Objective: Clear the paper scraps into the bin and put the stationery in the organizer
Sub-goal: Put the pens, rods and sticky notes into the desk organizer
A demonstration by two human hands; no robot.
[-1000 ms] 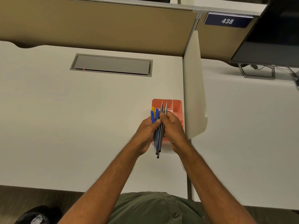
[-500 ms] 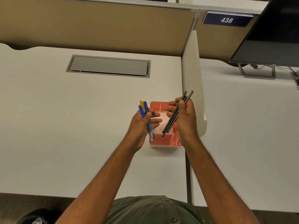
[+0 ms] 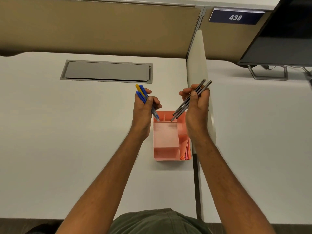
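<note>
A pink plastic organizer with several compartments [image 3: 166, 141] stands on the white counter [image 3: 67, 132]. Above its far end, the left hand [image 3: 143, 108] clenches blue and yellow capped pens [image 3: 141, 94]; the right hand [image 3: 196, 105] grasps slim dark grey pencils [image 3: 190, 100], tips angled down toward the far compartments.

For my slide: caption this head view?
Left hand holds capped pens, right hand grey pencils, over pink organizer.
</note>
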